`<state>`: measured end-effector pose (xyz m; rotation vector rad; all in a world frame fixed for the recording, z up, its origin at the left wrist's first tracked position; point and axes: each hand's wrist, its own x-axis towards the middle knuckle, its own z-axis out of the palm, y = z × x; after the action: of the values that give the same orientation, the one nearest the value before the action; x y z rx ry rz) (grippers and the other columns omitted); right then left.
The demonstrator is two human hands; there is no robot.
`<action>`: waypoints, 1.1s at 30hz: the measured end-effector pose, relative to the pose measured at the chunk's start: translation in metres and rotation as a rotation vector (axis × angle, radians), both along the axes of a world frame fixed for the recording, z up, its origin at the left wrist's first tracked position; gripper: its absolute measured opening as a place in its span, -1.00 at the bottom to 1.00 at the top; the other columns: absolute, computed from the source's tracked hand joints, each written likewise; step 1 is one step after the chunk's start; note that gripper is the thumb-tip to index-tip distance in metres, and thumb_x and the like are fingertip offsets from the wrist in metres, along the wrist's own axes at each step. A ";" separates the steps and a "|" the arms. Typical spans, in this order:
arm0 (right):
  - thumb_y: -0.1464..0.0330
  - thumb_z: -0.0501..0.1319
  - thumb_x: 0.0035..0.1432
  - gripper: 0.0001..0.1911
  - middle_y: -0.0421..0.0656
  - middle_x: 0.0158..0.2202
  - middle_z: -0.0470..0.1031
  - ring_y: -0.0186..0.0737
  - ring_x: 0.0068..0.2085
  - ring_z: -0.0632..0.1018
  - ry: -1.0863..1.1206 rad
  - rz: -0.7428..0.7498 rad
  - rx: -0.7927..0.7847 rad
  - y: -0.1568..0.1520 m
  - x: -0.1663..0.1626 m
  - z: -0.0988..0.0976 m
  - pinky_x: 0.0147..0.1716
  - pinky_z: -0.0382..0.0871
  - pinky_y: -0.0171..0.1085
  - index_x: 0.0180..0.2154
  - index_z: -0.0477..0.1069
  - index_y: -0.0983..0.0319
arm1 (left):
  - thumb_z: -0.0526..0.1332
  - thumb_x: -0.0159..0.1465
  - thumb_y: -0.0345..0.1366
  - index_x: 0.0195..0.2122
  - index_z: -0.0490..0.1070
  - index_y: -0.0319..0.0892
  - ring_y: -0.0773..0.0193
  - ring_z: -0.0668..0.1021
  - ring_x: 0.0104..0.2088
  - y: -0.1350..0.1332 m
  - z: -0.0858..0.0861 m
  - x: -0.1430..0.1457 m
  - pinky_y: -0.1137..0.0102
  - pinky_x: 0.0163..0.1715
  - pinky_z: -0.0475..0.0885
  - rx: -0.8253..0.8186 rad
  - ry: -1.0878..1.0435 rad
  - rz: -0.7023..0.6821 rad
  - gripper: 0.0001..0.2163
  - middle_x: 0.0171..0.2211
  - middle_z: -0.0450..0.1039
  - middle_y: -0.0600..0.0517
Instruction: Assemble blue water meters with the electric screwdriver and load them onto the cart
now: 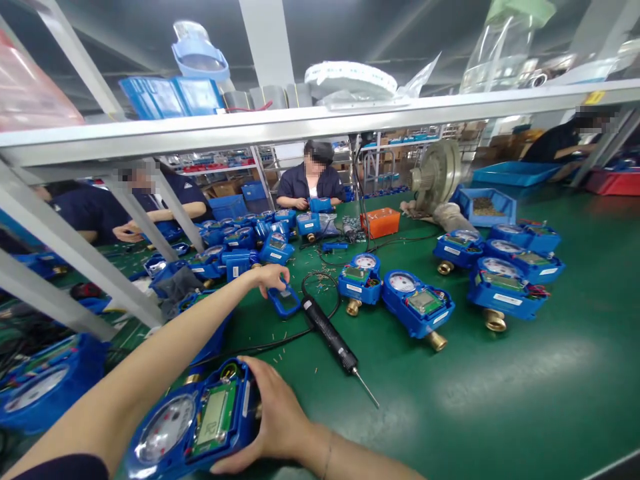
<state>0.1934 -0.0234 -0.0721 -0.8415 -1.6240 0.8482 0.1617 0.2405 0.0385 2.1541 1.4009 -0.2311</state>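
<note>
My right hand [273, 413] is wrapped round the end of a blue water meter [195, 421] with its green circuit board showing, low at the near edge of the green table [500, 393]. My left arm reaches out ahead, and my left hand [270, 277] has its fingers closed on a small blue cover with a clear window [284, 300]. A black electric screwdriver [333, 337] lies on the table just right of that cover, its bit pointing toward me.
Several open blue meters [417, 308] with brass fittings stand at the middle and right. A heap of blue meters [240, 250] fills the left. An orange box [380, 221] sits further back. A metal shelf frame [300, 123] crosses overhead. People work across the table.
</note>
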 end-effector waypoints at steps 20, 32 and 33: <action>0.06 0.53 -0.48 0.25 -0.09 0.21 0.29 0.01 0.19 0.35 -0.017 0.068 -0.015 0.004 0.006 0.007 0.27 0.14 -0.07 0.27 0.05 0.09 | 0.19 0.32 -0.22 0.04 0.33 -0.23 0.21 0.52 -0.17 -0.001 0.024 0.078 0.24 -0.21 0.51 0.120 -0.490 0.124 -0.69 -0.06 0.41 -0.09; 0.09 0.49 -0.30 0.22 0.05 0.30 0.14 0.02 0.29 0.22 -0.162 0.094 -0.032 0.004 0.007 0.015 0.29 0.09 -0.04 0.31 -0.07 0.23 | 0.29 0.20 -0.09 0.17 0.27 -0.01 0.10 0.41 0.14 -0.166 0.049 -0.173 0.28 0.11 0.34 -0.177 -0.341 -0.271 -0.49 0.15 0.36 -0.02; 0.10 0.49 -0.28 0.23 0.06 0.31 0.12 0.02 0.30 0.21 -0.172 0.100 -0.032 0.003 0.007 0.015 0.29 0.08 -0.04 0.32 -0.10 0.23 | 0.32 0.17 -0.09 0.23 0.18 0.02 0.08 0.37 0.18 -0.179 0.041 -0.191 0.26 0.14 0.32 -0.210 -0.340 -0.255 -0.39 0.20 0.30 -0.02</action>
<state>0.2002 -0.0200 -0.0572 -0.8820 -1.8191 0.8938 -0.0292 0.0617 0.0800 2.0746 0.8743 -0.0941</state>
